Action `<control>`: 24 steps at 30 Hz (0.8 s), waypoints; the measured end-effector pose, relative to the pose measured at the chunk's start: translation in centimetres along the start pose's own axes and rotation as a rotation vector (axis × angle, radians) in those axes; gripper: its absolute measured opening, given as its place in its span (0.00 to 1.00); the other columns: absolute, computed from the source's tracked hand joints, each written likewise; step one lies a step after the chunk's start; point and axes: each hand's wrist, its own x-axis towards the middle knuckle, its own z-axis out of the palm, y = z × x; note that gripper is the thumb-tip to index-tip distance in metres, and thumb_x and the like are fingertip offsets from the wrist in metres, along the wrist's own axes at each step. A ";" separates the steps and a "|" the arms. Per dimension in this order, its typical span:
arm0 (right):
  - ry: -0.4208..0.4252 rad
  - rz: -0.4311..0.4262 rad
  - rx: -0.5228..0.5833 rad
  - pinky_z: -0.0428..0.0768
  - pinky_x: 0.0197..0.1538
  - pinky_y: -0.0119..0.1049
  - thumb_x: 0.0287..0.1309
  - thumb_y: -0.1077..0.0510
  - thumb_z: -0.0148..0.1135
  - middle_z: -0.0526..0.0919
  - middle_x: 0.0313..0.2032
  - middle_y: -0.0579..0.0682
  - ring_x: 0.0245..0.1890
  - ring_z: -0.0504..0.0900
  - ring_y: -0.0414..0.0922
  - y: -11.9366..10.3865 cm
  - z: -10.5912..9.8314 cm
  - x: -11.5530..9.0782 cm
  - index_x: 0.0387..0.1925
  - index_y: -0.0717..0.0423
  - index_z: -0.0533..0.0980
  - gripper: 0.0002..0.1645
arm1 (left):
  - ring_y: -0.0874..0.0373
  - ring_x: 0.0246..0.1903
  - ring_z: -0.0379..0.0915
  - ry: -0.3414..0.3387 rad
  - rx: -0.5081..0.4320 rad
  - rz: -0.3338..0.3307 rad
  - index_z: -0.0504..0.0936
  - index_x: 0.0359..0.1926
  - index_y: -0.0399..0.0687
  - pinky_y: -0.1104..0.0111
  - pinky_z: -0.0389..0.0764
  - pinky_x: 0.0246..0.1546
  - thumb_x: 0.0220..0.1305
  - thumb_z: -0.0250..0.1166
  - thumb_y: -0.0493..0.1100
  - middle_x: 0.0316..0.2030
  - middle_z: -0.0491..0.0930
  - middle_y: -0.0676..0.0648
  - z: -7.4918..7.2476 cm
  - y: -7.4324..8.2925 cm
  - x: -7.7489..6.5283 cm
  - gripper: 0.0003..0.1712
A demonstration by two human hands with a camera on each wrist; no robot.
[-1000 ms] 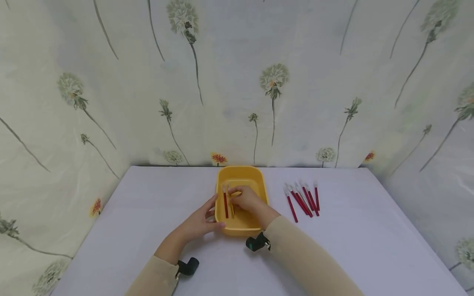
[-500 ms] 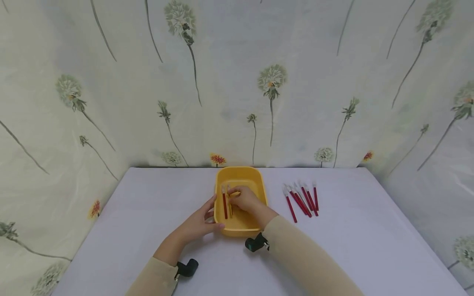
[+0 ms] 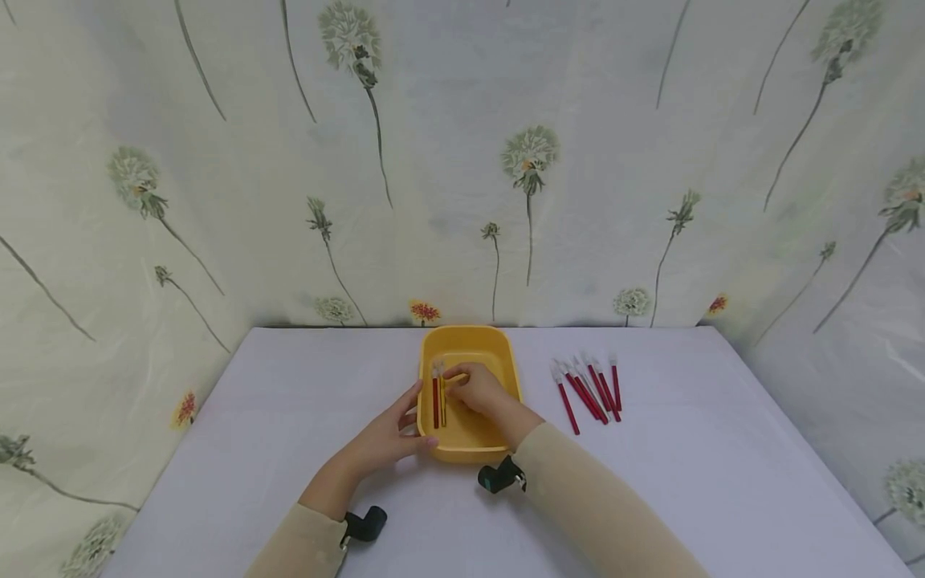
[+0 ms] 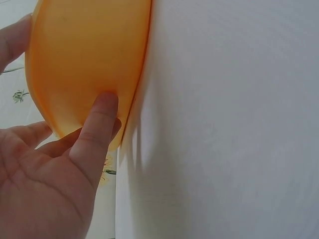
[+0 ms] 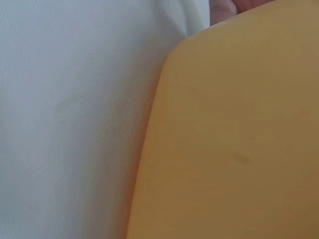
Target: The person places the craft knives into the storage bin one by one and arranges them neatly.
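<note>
A yellow plastic tray (image 3: 473,455) stands at the table's far middle. My left hand (image 3: 393,433) steadies its left near corner, fingers extended along the outer wall and thumb at the near end. That tray wall (image 4: 89,50) fills much of the left wrist view, fingertips touching it. Inside the tray lies a slim red pen-like stick (image 3: 436,401) with a pale tip. Beside it on the right is a gold stick (image 3: 443,409), also pale-tipped; my right hand (image 3: 477,389) pinches at its upper part with bent thumb and fingers. In the right wrist view the tray's near wall (image 5: 224,124) hides the right hand.
To the tray's right, several red sticks (image 3: 578,393) with clear or whitish ends lie in a loose fan on the white table (image 3: 672,466). Behind the table hangs a dandelion-print cloth (image 3: 448,201). Both wrists wear small black cameras.
The gold stick's lower end has swung left, so it now lies parallel and close to the red one. The left hand and the tray have stayed in place.
</note>
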 end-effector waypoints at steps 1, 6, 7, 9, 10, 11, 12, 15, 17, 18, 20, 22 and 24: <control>0.005 -0.004 -0.001 0.80 0.34 0.31 0.64 0.63 0.64 0.83 0.37 0.53 0.31 0.79 0.43 0.0 0.0 0.0 0.52 0.57 0.81 0.15 | 0.45 0.70 0.61 0.000 -0.001 0.001 0.45 0.81 0.60 0.53 0.72 0.63 0.57 0.75 0.55 0.76 0.55 0.45 0.0 0.0 0.0 0.61; 0.040 -0.028 -0.002 0.81 0.36 0.33 0.64 0.63 0.64 0.83 0.38 0.53 0.32 0.80 0.44 -0.1 -0.2 0.0 0.50 0.55 0.82 0.13 | 0.45 0.70 0.62 -0.001 -0.001 -0.003 0.45 0.81 0.61 0.52 0.72 0.63 0.56 0.75 0.56 0.76 0.55 0.46 -0.1 0.0 0.0 0.61; 0.047 -0.033 0.003 0.81 0.37 0.33 0.65 0.62 0.64 0.83 0.38 0.53 0.33 0.80 0.44 -0.1 -0.3 -0.1 0.50 0.55 0.82 0.12 | 0.45 0.70 0.62 -0.003 -0.005 -0.004 0.45 0.81 0.61 0.52 0.72 0.64 0.56 0.75 0.56 0.76 0.55 0.46 -0.1 0.0 -0.1 0.61; 0.055 -0.037 0.022 0.82 0.38 0.34 0.65 0.62 0.64 0.82 0.39 0.53 0.34 0.80 0.45 -0.3 -0.5 -0.2 0.49 0.55 0.82 0.12 | 0.45 0.70 0.62 -0.008 -0.011 -0.001 0.45 0.81 0.60 0.52 0.72 0.64 0.57 0.75 0.55 0.76 0.55 0.46 -0.1 0.1 -0.1 0.61; 0.058 -0.039 0.032 0.82 0.39 0.34 0.66 0.62 0.64 0.82 0.39 0.53 0.34 0.80 0.45 -0.5 -0.6 -0.4 0.49 0.55 0.82 0.12 | 0.45 0.70 0.61 -0.009 -0.015 -0.002 0.45 0.81 0.60 0.52 0.72 0.64 0.57 0.75 0.55 0.77 0.54 0.45 -0.1 0.2 -0.1 0.61; 0.061 -0.044 0.045 0.83 0.40 0.34 0.66 0.62 0.64 0.82 0.40 0.53 0.35 0.79 0.45 -0.7 -0.7 -0.5 0.49 0.56 0.82 0.11 | 0.44 0.71 0.61 -0.010 -0.017 -0.002 0.45 0.81 0.60 0.52 0.71 0.64 0.57 0.75 0.55 0.77 0.54 0.45 -0.1 0.2 -0.2 0.61; 0.062 -0.049 0.059 0.83 0.41 0.35 0.65 0.62 0.64 0.81 0.40 0.53 0.35 0.79 0.46 -0.9 -0.9 -0.7 0.49 0.56 0.82 0.12 | 0.44 0.71 0.61 -0.010 -0.016 -0.003 0.45 0.81 0.60 0.52 0.71 0.64 0.57 0.75 0.55 0.77 0.54 0.45 -0.1 0.2 -0.2 0.61; 0.059 -0.066 0.085 0.84 0.42 0.36 0.65 0.62 0.65 0.82 0.41 0.54 0.37 0.79 0.47 -1.5 -1.2 -1.2 0.50 0.58 0.82 0.13 | 0.44 0.71 0.61 -0.005 -0.008 -0.009 0.45 0.81 0.61 0.52 0.72 0.64 0.56 0.75 0.56 0.77 0.54 0.45 -0.1 0.2 -0.1 0.61; 0.058 -0.084 0.091 0.84 0.42 0.36 0.65 0.63 0.65 0.82 0.41 0.54 0.38 0.79 0.47 -1.8 -1.4 -1.5 0.51 0.59 0.82 0.13 | 0.44 0.71 0.61 -0.002 0.000 -0.013 0.45 0.81 0.61 0.52 0.72 0.64 0.56 0.75 0.58 0.77 0.54 0.45 -0.1 0.2 -0.1 0.61; 0.055 -0.090 0.095 0.84 0.43 0.37 0.65 0.63 0.64 0.82 0.42 0.54 0.38 0.80 0.47 -2.0 -1.5 -1.7 0.51 0.59 0.81 0.14 | 0.44 0.71 0.61 -0.001 0.001 -0.014 0.45 0.81 0.61 0.52 0.72 0.64 0.56 0.75 0.58 0.77 0.54 0.45 -0.1 0.1 -0.1 0.61; 0.050 -0.104 0.098 0.84 0.44 0.38 0.66 0.62 0.64 0.82 0.43 0.54 0.40 0.80 0.48 -2.2 -1.9 -2.1 0.52 0.60 0.81 0.14 | 0.44 0.71 0.61 -0.003 0.000 -0.012 0.45 0.81 0.61 0.52 0.72 0.63 0.56 0.75 0.57 0.77 0.54 0.45 -0.1 0.2 -0.1 0.61; 0.041 -0.105 0.098 0.83 0.46 0.40 0.66 0.61 0.64 0.82 0.44 0.54 0.42 0.81 0.50 -2.6 -2.3 -2.6 0.53 0.60 0.81 0.15 | 0.44 0.71 0.61 -0.003 0.000 -0.011 0.45 0.81 0.61 0.52 0.72 0.64 0.56 0.75 0.56 0.77 0.54 0.45 -0.1 0.1 -0.1 0.61; 0.035 -0.099 0.098 0.83 0.47 0.41 0.66 0.60 0.64 0.82 0.44 0.53 0.45 0.81 0.53 -2.9 -2.9 -3.1 0.53 0.58 0.81 0.15 | 0.44 0.71 0.60 -0.001 -0.002 -0.010 0.46 0.80 0.61 0.52 0.71 0.64 0.56 0.75 0.56 0.77 0.54 0.45 -0.1 0.1 -0.1 0.61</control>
